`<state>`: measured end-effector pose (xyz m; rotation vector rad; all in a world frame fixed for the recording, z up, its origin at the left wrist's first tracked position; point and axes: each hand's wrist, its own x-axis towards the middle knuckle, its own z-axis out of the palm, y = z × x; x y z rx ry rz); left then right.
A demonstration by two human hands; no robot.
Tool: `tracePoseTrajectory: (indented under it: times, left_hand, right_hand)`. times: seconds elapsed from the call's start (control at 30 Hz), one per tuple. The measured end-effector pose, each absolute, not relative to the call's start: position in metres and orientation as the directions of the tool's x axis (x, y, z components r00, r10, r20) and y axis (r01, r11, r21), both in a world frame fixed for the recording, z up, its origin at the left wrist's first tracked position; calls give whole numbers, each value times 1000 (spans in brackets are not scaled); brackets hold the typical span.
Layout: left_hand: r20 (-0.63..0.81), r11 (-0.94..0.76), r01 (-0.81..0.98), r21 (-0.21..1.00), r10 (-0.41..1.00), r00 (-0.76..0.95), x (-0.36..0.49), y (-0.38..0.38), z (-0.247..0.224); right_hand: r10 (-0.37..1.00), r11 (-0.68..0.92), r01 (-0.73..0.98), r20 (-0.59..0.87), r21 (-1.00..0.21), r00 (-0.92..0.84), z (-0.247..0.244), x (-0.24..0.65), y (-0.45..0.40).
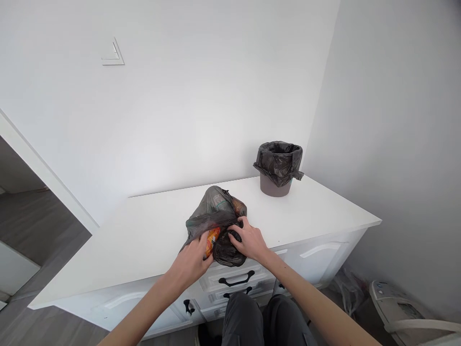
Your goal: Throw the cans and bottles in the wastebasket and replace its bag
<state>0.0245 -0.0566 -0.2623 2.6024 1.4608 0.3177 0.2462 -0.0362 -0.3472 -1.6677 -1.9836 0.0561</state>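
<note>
A thin black plastic garbage bag (212, 202) lies bunched at the front edge of the white cabinet top, with rubbish showing through its film. At its mouth my left hand (192, 257) has fingers and thumb curled around an orange wrapper (212, 240); part of the grip is hidden by the film. My right hand (250, 240) pinches the dark crumpled plastic of the bag on the right side of the opening. That gathered section hangs slightly over the edge.
On the cabinet top (151, 240), a brownish bin (274, 187) lined with a black bag stands at the back right, near the wall. Drawers with black handles (236, 278) are below. A pale appliance (399, 307) and clear plastic (347, 290) are on the floor at right.
</note>
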Motion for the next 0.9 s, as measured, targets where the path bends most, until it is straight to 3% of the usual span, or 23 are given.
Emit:
tracePoseTrajectory:
  times: [0.13, 0.23, 0.4, 0.63, 0.9]
  left_hand:
    - [134, -493, 768, 409, 865, 484, 0, -89, -220]
    - [197, -385, 786, 483, 923, 331, -33, -88, -192]
    - [275, -133, 905, 405, 961, 18, -80, -53, -169]
    - [262, -12, 980, 201, 964, -42, -114, 9, -174]
    - [266, 139, 955, 261, 941, -210, -138, 53, -203]
  right_hand:
    - [919, 248, 890, 384, -383, -91, -351, 247, -34]
    - [916, 245, 884, 395, -399, -76, -352, 247, -34]
    - [917, 238, 877, 394, -417, -61, -351, 245, -35]
    - [925, 223, 879, 376, -422, -54, -350, 246, -35]
    - [931, 206, 890, 362, -406, -51, -349, 245, -33]
